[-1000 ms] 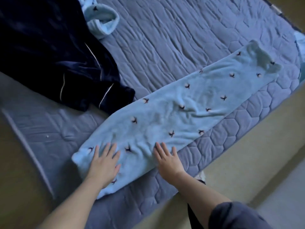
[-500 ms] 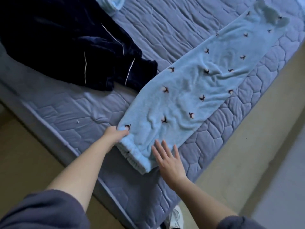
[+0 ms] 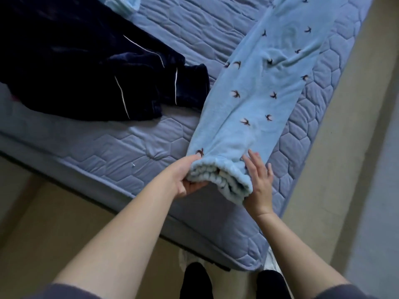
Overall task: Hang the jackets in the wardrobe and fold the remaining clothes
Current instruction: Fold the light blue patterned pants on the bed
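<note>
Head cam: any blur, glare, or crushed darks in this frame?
Head view: dim, flat bluish light, no glare, no hard shadows; navy garment nearly crushed to black, only its white piping reads; light blue pants, left hand and right hand slightly soft but not motion-smeared; wide-angle stretches the forearms.

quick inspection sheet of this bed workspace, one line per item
surface: blue-grey quilted mattress, bare between the garments
job's things: light blue fleece trousers with dark bird prints stretched along the mattress, near end bunched and lifted; dark navy velvet garment with white piping heaped at left, beside them
clutter: light blue fleece piece at the far edge, mostly out of frame
grips: left hand grips the bunched end; right hand flat against its right side, fingers straight
cables: nothing seen
surroundings: beige floor around the mattress
</note>
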Available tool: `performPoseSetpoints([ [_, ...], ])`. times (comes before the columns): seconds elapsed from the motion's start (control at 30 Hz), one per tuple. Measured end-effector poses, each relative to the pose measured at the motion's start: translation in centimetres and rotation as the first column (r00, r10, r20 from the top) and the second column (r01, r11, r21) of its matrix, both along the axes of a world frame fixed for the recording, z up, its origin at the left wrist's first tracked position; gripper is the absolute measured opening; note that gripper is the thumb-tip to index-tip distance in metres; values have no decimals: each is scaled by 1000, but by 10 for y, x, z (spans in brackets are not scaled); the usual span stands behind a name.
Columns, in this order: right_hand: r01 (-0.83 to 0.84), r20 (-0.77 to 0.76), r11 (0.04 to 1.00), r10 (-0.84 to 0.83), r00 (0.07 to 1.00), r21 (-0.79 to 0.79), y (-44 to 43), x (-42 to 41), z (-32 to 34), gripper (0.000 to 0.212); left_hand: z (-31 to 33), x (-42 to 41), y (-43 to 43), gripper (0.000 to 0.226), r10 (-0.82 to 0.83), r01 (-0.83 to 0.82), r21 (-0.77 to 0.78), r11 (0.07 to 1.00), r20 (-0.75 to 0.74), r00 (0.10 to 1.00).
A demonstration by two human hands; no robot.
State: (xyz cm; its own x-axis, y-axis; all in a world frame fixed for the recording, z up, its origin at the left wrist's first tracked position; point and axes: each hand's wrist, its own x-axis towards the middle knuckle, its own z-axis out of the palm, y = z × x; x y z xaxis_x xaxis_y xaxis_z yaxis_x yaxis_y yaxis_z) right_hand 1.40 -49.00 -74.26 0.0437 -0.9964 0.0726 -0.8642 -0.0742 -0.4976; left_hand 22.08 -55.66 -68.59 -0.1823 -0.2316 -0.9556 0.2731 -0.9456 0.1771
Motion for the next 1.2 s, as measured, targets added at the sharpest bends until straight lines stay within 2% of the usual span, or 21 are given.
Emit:
performPoseSetpoints([
  [0.1,-81,15,994,83,996,-69,4,14,11,53,0,13,0,43,-15,47,-147,988,216,976],
  [0.2,-139,-12,983,139,990,-119,13,10,25,32,2,27,11,47,-36,214,-325,921,476,879],
  [0.23,-144,-20,982,143,990,-119,18,7,30,29,4,30,17,50,-72,330,-395,857,542,837],
  [0.3,-144,-26,982,142,990,-120,30,3,38,28,8,33,34,54,-118,531,-554,641,613,781],
  [0.37,-153,-25,981,151,988,-120,51,0,44,29,10,34,56,49,-148,647,-626,435,659,737],
  [0.47,-148,12,984,150,989,-98,95,0,55,35,15,40,95,33,-237,760,-590,273,724,648],
  [0.53,-104,43,991,108,993,-79,129,1,68,38,27,49,124,43,-330,814,-549,188,746,579],
  [0.6,-33,87,997,39,995,-68,168,4,82,34,42,58,154,56,-420,864,-502,27,779,465],
  [0.67,33,142,998,-25,990,-52,208,10,98,30,58,69,186,65,-376,884,-433,-177,860,346],
  [0.73,64,163,998,-62,985,-8,247,19,114,33,76,79,219,57,-249,873,-371,-315,921,301],
  [0.83,75,192,990,-97,977,116,298,34,137,35,105,93,261,33,-142,872,-297,-388,955,262],
  [0.93,53,289,970,-123,950,238,342,49,161,20,132,108,295,22,-107,864,-185,-469,982,152],
  [1.0,18,298,957,-108,949,290,366,55,175,14,149,118,309,23,-141,826,-162,-540,985,101],
  [1.07,3,293,922,-127,948,388,378,58,185,10,163,124,312,19,-282,776,-239,-583,956,82],
  [1.13,3,291,875,-164,943,485,372,56,196,8,169,127,303,12,-475,791,-313,-526,879,32],
  [1.2,6,302,848,-195,933,530,349,51,205,11,171,126,282,18,-606,854,-315,-414,796,0],
])
